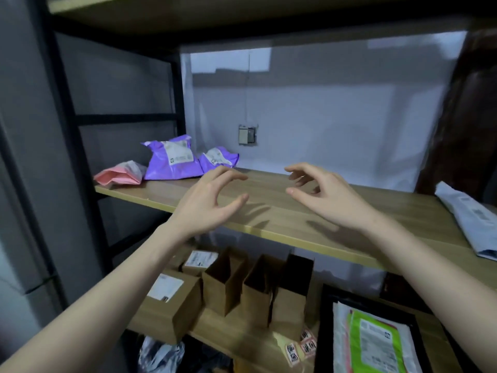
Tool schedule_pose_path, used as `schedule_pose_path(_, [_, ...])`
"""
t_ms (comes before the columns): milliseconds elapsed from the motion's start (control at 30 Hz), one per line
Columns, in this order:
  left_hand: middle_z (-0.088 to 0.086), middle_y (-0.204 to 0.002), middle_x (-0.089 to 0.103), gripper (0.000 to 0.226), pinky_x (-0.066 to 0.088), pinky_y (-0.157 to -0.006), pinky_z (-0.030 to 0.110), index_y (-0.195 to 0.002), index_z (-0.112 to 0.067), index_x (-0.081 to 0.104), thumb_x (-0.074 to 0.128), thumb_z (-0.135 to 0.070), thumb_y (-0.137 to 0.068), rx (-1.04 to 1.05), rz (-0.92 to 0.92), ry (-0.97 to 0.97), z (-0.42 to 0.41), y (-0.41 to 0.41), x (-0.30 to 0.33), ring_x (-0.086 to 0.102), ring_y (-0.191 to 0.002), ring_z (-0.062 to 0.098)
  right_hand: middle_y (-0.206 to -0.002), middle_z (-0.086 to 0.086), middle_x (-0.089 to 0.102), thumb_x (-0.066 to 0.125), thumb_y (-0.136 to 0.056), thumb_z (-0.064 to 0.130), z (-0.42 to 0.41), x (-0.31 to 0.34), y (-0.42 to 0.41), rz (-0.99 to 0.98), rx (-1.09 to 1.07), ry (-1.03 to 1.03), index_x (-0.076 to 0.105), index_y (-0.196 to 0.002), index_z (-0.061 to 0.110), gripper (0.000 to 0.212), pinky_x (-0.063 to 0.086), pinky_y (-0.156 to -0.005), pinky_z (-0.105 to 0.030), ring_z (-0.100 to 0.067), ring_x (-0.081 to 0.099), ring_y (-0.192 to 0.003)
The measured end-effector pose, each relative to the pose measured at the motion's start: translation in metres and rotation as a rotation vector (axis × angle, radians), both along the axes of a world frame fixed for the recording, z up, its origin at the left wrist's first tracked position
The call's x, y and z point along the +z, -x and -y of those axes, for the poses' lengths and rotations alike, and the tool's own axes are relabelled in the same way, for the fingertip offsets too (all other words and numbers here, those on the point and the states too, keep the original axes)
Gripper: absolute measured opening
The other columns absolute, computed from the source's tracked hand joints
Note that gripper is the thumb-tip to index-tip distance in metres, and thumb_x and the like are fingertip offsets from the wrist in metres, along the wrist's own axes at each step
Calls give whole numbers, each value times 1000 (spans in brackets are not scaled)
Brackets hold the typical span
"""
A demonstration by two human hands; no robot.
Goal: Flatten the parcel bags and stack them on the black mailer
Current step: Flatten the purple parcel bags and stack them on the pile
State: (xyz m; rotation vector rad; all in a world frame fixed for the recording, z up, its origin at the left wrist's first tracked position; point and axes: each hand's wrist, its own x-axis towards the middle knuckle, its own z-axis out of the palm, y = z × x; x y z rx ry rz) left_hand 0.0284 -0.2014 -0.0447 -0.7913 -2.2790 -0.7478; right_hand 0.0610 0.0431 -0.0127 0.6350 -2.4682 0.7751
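Pink bag (118, 175) and two crumpled purple bags (172, 158) lie at the shelf's (269, 211) left end. Left hand (207, 203) and right hand (322, 195) hover mid-shelf, fingers apart, holding nothing. Lower right, flat bags (373, 343) rest on the black mailer (325, 319).
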Motion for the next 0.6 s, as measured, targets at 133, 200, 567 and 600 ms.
schedule_pose_path(133, [-18,-114,53,42,44,-91,30,-114,-31,56,46,-56,-82,59,-2,-45,26,43,9,50,-110,2,-119,9,56,57,-88,37,25,10,52,11,-8,-84,51,-125,27,38,41,-89,-25,-8,54,-106])
schedule_pose_path(200, [-19,-118,53,43,44,-89,30,-115,-33,55,45,-56,-80,95,19,-50,36,67,12,49,-112,3,-124,9,53,55,-89,38,35,14,76,35,-18,-120,49,-127,27,41,44,-93,-30,-9,53,-110])
schedule_pose_path(567, [-4,-136,52,41,40,-95,36,-129,-22,52,55,-24,-89,227,95,188,51,201,14,48,-121,22,-130,8,51,54,-89,37,66,13,165,65,-59,-210,48,-130,25,43,42,-93,-29,-9,52,-115])
schedule_pose_path(600, [-4,-137,51,42,40,-95,36,-130,-22,51,54,-22,-88,244,103,221,50,210,15,46,-123,21,-130,9,51,54,-89,38,67,12,169,67,-61,-210,47,-130,25,43,42,-93,-29,-9,52,-115])
